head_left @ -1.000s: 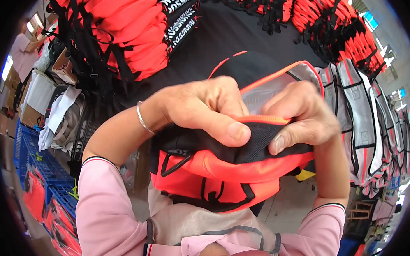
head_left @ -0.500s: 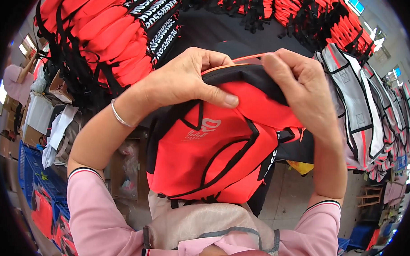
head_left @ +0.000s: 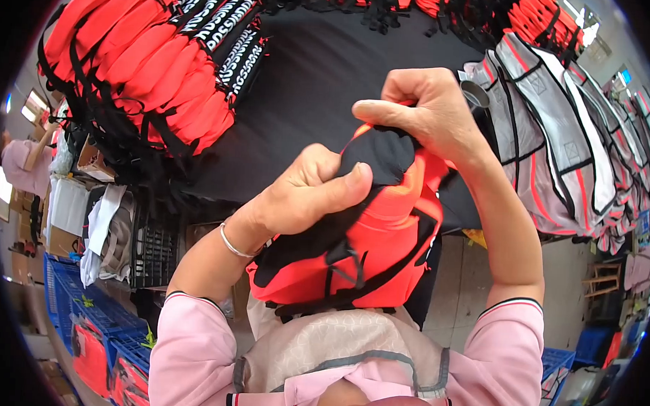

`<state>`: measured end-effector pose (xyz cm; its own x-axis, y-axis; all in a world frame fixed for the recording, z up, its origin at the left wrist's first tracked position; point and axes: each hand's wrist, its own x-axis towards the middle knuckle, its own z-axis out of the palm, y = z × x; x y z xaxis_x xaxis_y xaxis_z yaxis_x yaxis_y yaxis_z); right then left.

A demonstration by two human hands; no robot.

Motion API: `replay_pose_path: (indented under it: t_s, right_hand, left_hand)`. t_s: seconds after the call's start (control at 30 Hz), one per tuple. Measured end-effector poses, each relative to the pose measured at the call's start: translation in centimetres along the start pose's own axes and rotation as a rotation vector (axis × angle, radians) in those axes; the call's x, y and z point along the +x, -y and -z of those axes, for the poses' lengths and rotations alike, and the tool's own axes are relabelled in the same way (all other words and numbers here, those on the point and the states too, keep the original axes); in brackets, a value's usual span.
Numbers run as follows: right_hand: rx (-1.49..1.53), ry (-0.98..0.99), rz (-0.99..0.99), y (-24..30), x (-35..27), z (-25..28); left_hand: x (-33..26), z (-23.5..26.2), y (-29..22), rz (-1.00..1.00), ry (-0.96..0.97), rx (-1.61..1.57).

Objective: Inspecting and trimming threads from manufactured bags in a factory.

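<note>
While held up off the black table (head_left: 321,95) at chest height, between both hands and above the pink sleeves, orange life vest (head_left: 370,247) w/ black trim and straps. Left hand (head_left: 307,195) clenched on a bunch of the black fabric at the vest's upper left, thumb pressed flat across the fold; silver bangle (head_left: 234,244) at that wrist. Right hand (head_left: 432,110) pinching the top edge of the same black panel, fingers curled over, thumb stretched out to the left. Probably light for its bulk: padded body looks springy and holds its shape, while the black cloth part crumples soft under the fingers. Not fragile, not slippery by the look of the woven shell. Best taken hold of at the trim edge or the straps, or by a full fistful of cloth as here; loose straps apt to snag. Stack of orange vests (head_left: 143,75) on the table's left, approx. a dozen overlapping, black-and-white printed bands along their upper ends. Grey vests (head_left: 556,147) w/ black edging piled on the right, small square labels on some. Blue plastic crates (head_left: 85,316) on the floor lower left, orange goods inside, a cardboard box (head_left: 94,163) above them. Small yellow piece (head_left: 478,238) on the floor by the right forearm, too blurred to name.
</note>
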<state>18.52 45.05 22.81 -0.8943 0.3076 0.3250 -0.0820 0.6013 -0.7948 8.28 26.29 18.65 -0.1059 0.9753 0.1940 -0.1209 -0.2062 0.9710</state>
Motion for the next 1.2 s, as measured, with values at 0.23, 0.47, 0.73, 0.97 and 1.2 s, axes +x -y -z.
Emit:
replay_pose_path:
  t_s: [0.23, 0.47, 0.73, 0.97, 1.2]
  right_hand:
    - [-0.035, 0.045, 0.146, 0.1, 0.1, 1.4]
    - [-0.228, -0.111, 0.163, 0.9, 0.7, -1.4]
    - [-0.04, -0.037, 0.025, -1.3, 3.2, -3.8]
    - [0.018, 0.158, -0.023, -0.7, 4.4, -1.9]
    - [-0.13, 0.134, -0.012, -9.1, -0.2, 5.3]
  left_hand:
    - [1.4, -1.0, 0.3, 0.004, -0.14, -0.066]
    - [0.7, -0.9, 1.9, 0.156, -0.111, -0.523]
    - [0.3, -2.2, 4.4, 0.068, -0.241, -0.722]
    - [0.7, 1.6, 0.6, -0.039, -0.156, -0.316]
    - [-2.4, 8.8, -0.6, -0.259, -0.311, -0.457]
